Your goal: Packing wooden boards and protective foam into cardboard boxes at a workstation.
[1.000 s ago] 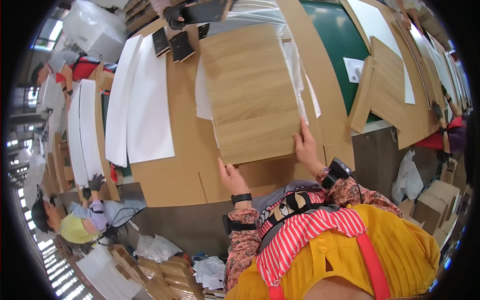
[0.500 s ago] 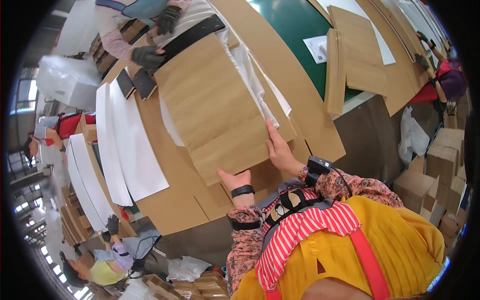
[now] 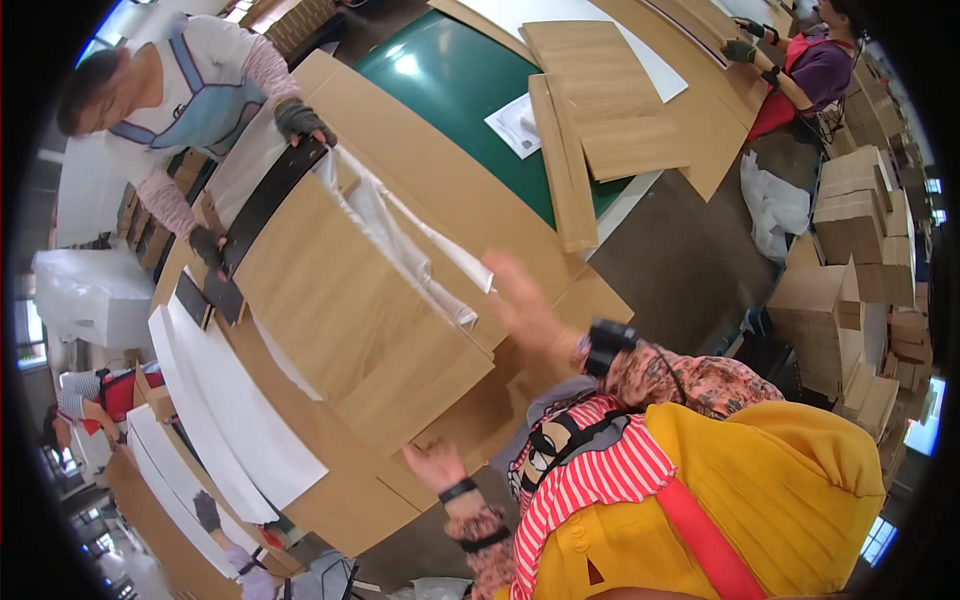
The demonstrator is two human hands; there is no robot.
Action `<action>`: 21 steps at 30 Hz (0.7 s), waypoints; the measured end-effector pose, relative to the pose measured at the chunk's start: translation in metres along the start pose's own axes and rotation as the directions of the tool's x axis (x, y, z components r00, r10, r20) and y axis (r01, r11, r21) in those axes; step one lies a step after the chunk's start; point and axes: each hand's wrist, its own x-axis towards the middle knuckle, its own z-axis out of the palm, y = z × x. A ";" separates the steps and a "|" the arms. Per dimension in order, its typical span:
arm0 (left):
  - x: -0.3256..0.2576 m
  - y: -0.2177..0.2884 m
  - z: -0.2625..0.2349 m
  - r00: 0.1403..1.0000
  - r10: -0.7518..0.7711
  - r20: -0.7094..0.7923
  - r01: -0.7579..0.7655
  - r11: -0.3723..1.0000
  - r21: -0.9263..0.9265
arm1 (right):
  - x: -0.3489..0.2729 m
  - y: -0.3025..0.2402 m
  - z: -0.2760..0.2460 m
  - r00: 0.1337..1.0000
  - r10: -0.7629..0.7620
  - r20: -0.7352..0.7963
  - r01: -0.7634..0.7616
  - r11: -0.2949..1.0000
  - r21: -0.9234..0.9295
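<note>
A wood-grain panel [image 3: 345, 300] lies on brown cardboard [image 3: 590, 300] in front of me, with white wrapping sheet [image 3: 385, 225] showing along its right side. My left hand [image 3: 437, 465] is just off the panel's near edge, fingers loosely apart and holding nothing. Smeared by motion, my right hand [image 3: 525, 305] hovers to the right of the panel with its fingers stretched out and nothing in them. At the panel's far edge, a co-worker's gloved hands [image 3: 300, 122] grip the two ends of a long black strip [image 3: 270, 200].
Short black pieces [image 3: 208, 297] and white boards [image 3: 235, 410] lie on the left. Right of the cardboard, more wood-grain boards [image 3: 600, 90] rest on a green surface [image 3: 450, 100] beside a paper sheet [image 3: 513, 125]. Cardboard boxes [image 3: 815, 320] stand at the far right.
Both my hands have come away from the panel's edges, the right one lifting off its right side. The co-worker's hands have shifted along the black strip. My view has turned.
</note>
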 end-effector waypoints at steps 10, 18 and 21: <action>0.098 0.079 0.059 0.688 0.673 0.270 -0.291 -0.085 0.953 | 0.127 0.145 -0.121 0.855 0.286 -0.433 -0.442 0.838 -0.320; 0.098 0.068 0.060 0.537 0.821 0.193 -0.275 -0.045 0.960 | 0.078 0.052 -0.082 0.983 0.169 -0.076 -0.164 0.985 0.061; 0.095 0.068 0.066 0.523 0.825 0.214 -0.301 -0.057 0.952 | 0.082 0.003 -0.037 0.985 0.134 0.107 -0.145 0.984 0.103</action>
